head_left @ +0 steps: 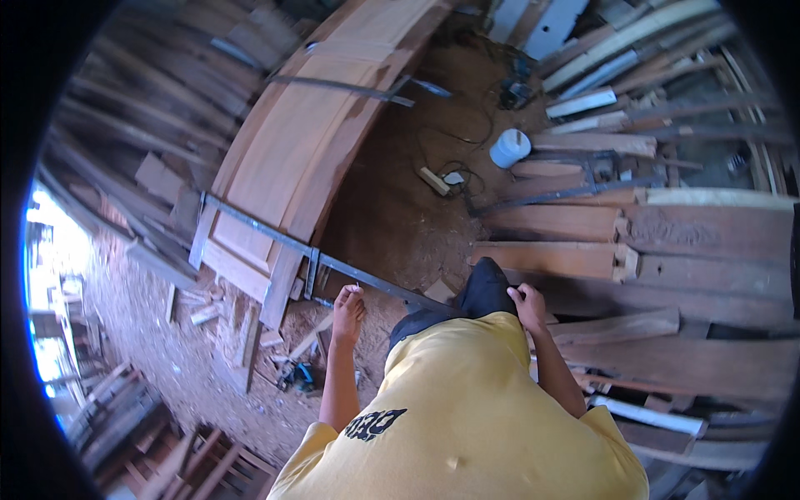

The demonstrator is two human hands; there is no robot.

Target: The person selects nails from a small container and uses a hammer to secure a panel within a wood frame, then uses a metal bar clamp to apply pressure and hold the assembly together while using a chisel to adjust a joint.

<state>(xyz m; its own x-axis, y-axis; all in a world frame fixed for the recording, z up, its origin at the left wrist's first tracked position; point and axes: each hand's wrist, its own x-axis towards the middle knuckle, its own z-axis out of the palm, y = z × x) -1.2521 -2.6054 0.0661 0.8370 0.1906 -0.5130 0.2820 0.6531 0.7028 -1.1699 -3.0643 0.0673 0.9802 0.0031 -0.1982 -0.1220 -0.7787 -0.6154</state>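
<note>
My left hand (348, 313) is raised beside the near end of a wooden panelled door (287, 158). Its fingers are pinched together, with a tiny pale bit at the tips, too small to name. A long metal bar clamp (358, 273) crosses the door's near end, and its bar runs past that hand toward my thighs. Farther up, a second bar clamp (337, 85) spans the door. My right hand (529, 307) is closed by my right thigh, against or just beside my dark shorts (483, 287). Whatever its curled fingers hold, if anything, is hidden.
Planks (567, 261) are stacked along the right, with another bar clamp (567, 196) lying across them. A white bucket (510, 148) stands beyond, near a cable and a power tool (515, 90). Offcuts and a second tool (298, 377) lie on the dusty floor at left.
</note>
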